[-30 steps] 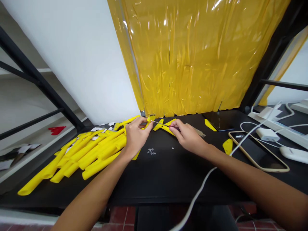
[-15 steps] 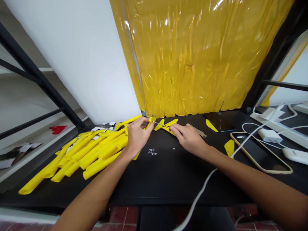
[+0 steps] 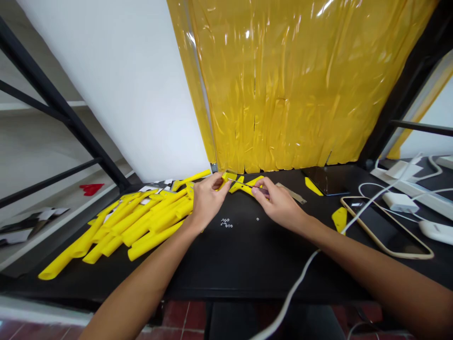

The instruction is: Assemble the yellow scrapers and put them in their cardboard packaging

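A small yellow plastic piece [image 3: 223,178] is pinched at the far edge of a black tabletop, just in front of a yellow plastic curtain. A thin metal screwdriver [image 3: 244,184] lies nearly level, its tip touching the piece and its dark red handle to the right.

The tiny silver metal fasteners [image 3: 225,222] are showing too small to identify; the white cable [image 3: 283,302] is running off the bottom edge.
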Tool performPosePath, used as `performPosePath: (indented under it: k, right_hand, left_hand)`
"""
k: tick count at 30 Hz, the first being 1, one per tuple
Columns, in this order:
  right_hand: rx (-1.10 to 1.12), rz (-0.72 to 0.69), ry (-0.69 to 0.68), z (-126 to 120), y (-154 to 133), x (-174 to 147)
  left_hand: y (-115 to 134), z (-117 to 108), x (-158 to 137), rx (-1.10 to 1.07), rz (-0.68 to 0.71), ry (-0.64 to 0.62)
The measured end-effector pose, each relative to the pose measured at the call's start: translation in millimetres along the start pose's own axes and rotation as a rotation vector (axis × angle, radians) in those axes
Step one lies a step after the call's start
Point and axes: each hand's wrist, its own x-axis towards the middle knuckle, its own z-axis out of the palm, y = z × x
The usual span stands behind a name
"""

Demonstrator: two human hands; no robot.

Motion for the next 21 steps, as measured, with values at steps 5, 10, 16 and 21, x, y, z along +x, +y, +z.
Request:
performPosePath:
  k: [5,10,16,21]
  right_hand:
    - [0.135,-0.016,0.035,-0.8,-3.7,-0.9]
    - [0.161,-0.006,-0.043,0.5,-1.8,0.4]
    - [0.301,0.032,0.010,5.0,1.3,1.4]
    - [0.172,0.009,-0.044,3.1,4.1,3.3]
  left_hand:
    - [-2.5,0.7,0.3,0.015,0.004,0.013]
    - [-1.9,1.6,-1.9,0.033,0.025,-0.020]
    - [-0.2,2.5,-2.7,0.029,0.046,-0.029]
    - [-0.2,3.0,-3.4,0.066,0.069,-0.033]
